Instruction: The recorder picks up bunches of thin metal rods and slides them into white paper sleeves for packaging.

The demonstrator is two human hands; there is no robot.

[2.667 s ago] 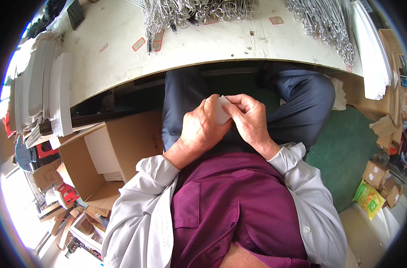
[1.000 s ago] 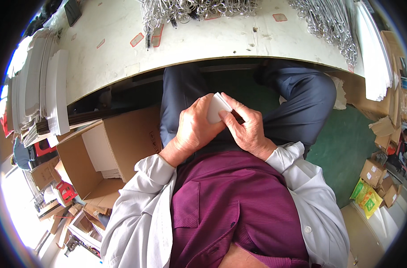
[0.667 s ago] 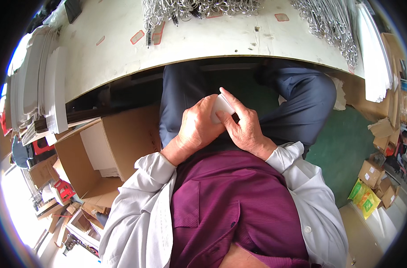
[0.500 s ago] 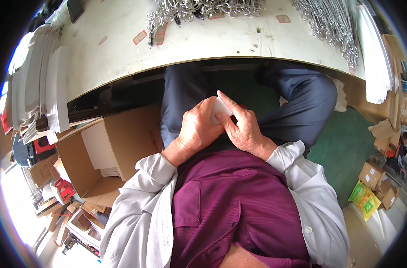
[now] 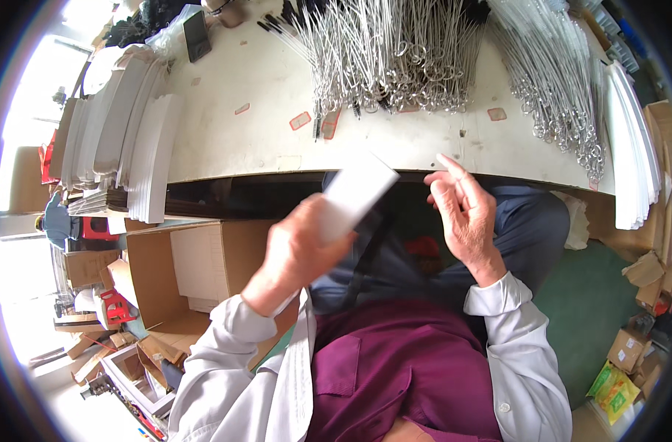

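Note:
My left hand is closed around a narrow white carton, which slants up to the right before the table's near edge. Both are smeared by motion, and the carton's far end overlaps the tabletop. To the right, my right hand holds nothing, its fingers apart and raised at the table edge. Beyond the hands, a thick heap of thin metal wires with looped ends lies on the white table. Some have dark, brush-like tips. A second pile of looped wires lies at the right.
Stacked white flat cartons stand at the table's left end, and more white cartons at the right end. An open cardboard box sits on the left below the table. Small boxes and a yellow-green bag lie at lower right.
My hands have parted: the left has swung left with the white carton, the right has moved right and opened. The view has tilted up, showing more of the table and wires.

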